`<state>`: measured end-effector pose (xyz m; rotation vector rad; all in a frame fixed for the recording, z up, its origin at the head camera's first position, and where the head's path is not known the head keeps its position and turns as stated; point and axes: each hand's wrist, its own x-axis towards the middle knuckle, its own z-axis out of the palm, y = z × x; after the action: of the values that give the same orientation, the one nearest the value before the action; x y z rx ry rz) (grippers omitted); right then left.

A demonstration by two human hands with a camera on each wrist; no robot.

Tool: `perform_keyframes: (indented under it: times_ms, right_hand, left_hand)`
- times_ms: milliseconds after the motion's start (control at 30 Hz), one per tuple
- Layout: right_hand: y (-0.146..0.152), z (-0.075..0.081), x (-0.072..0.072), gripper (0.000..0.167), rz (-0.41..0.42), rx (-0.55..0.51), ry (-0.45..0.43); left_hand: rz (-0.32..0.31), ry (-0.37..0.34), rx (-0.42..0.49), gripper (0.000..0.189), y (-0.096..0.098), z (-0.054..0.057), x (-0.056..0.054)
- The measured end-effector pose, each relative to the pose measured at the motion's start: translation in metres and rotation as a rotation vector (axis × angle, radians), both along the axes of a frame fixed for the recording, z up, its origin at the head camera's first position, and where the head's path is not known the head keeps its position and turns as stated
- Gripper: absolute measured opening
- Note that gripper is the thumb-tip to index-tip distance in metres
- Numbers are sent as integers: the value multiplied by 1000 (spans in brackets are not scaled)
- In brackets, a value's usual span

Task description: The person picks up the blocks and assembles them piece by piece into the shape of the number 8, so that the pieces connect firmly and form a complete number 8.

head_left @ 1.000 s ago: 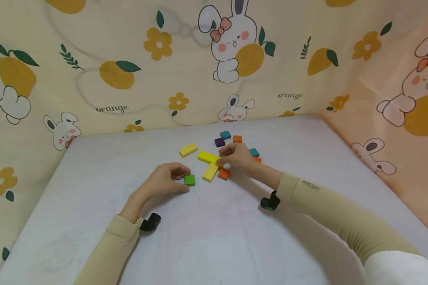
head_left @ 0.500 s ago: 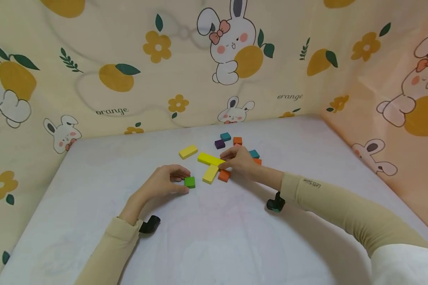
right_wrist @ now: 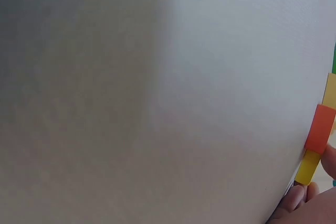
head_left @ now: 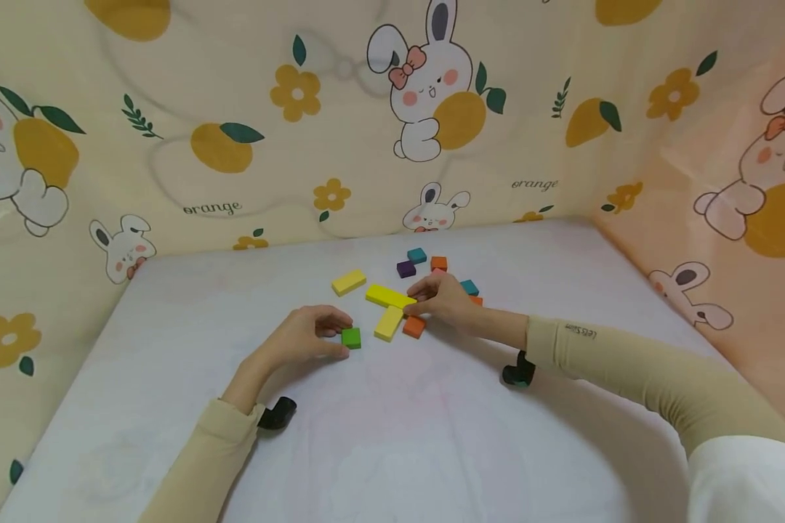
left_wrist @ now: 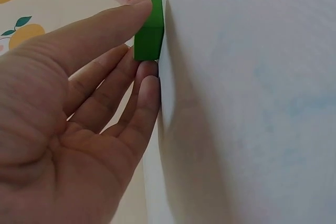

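My left hand point(head_left: 305, 333) holds a small green block point(head_left: 351, 338) on the white tabletop, with the thumb on its near side and fingers on the far side. In the left wrist view the thumb lies against the green block point(left_wrist: 148, 27). My right hand point(head_left: 448, 301) pinches the right end of a long bright yellow block point(head_left: 389, 296). A paler yellow block point(head_left: 389, 324) meets that block's near side at an angle. Close under my right hand lies an orange block point(head_left: 414, 326); in the right wrist view the orange block point(right_wrist: 321, 128) partly hides the yellow block point(right_wrist: 308, 167).
Another pale yellow block point(head_left: 349, 282) lies behind, to the left. Past my right hand are a purple block point(head_left: 406, 269), a teal block point(head_left: 416, 255), an orange block point(head_left: 439, 263) and another teal block point(head_left: 469, 288). Patterned cloth point(head_left: 340, 145) rises at the back and right.
The head view has shifted slightly. My right forearm has swung a little to the right, its fingertips staying at the yellow block's end. My left hand and the green block keep their places.
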<state>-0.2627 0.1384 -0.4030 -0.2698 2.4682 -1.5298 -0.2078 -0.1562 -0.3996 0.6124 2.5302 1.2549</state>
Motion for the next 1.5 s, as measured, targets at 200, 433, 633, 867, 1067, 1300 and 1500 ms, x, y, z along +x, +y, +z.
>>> perform_keyframes:
  times_ms: [200,433,633,867,1067,1300,1500]
  right_hand:
    - [1,1,0,32,-16,26,-24]
    - [2,0,-3,30,-32,40,-18]
    - [-2,1,-2,29,-33,137,46]
    - [-1,2,-2,29,12,176,120]
    - [3,3,-4,31,61,160,132]
    - [5,3,-9,33,61,155,137]
    - [14,9,-10,34,-5,111,95]
  left_hand:
    - [-3,-2,1,46,1,-2,1]
    - [5,7,-2,45,0,-2,1]
    - [7,7,2,44,1,-1,2]
    - [14,7,8,45,1,-1,2]
    - [11,14,15,44,1,-2,1]
    - [16,16,23,44,-1,-2,0]
    - [14,18,30,41,-1,-1,0]
